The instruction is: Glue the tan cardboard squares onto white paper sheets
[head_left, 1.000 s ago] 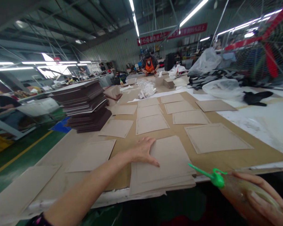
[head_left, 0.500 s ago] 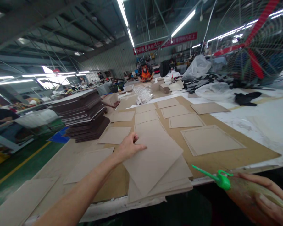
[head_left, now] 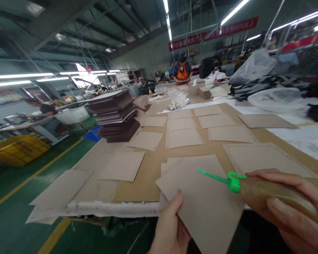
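My left hand (head_left: 171, 229) pinches the near edge of a brown cardboard sheet (head_left: 204, 204), thumb on top, holding it tilted above the table's front edge. My right hand (head_left: 286, 208) is wrapped round a glue bottle (head_left: 267, 190) with a green nozzle (head_left: 222, 178) that points left over the held sheet. Under the sheet lies a stack of cardboard sheets (head_left: 193, 162) on the table (head_left: 137, 183).
Several cardboard sheets (head_left: 184, 137) lie spread in rows over the table. A tall pile of dark boards (head_left: 118, 114) stands at the left. A person in an orange vest (head_left: 182, 72) works at the far end. Plastic bags (head_left: 275, 98) lie right. A yellow crate (head_left: 16, 150) sits on the floor.
My left hand slid the top sheet off the stack, lifted it and drew it toward me. My right hand rose with the bottle until the nozzle came over the sheet.
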